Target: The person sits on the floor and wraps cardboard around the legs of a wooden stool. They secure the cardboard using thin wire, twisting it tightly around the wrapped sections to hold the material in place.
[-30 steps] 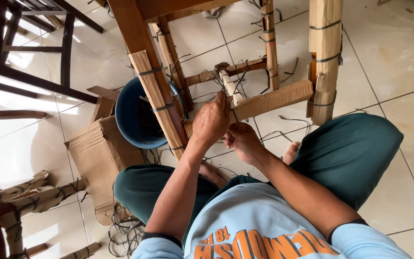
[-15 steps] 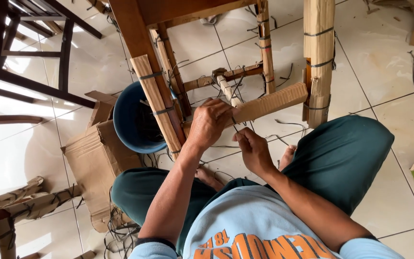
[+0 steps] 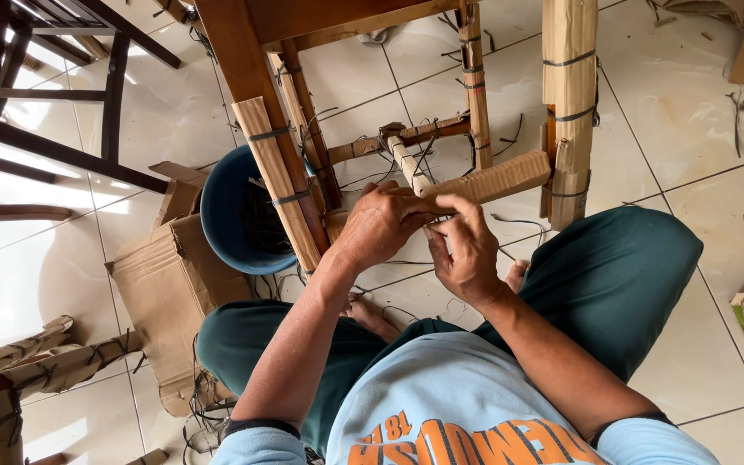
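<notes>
While the round blue plastic bucket (image 3: 238,215) sits at 9 o'clock on the tile floor, left hand (image 3: 381,226) grip closed around brown cardboard-wrapped chair rung (image 3: 492,179); right hand (image 3: 467,250) touching it, fingers pinching thin strap, 3 o'clock side.

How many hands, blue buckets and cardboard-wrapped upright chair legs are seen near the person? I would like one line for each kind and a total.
Hands: 2, the left hand and the right hand, both at the wrapped rung
Blue bucket: 1
Wrapped upright legs: 2, near leg and right leg
Total: 5
</notes>
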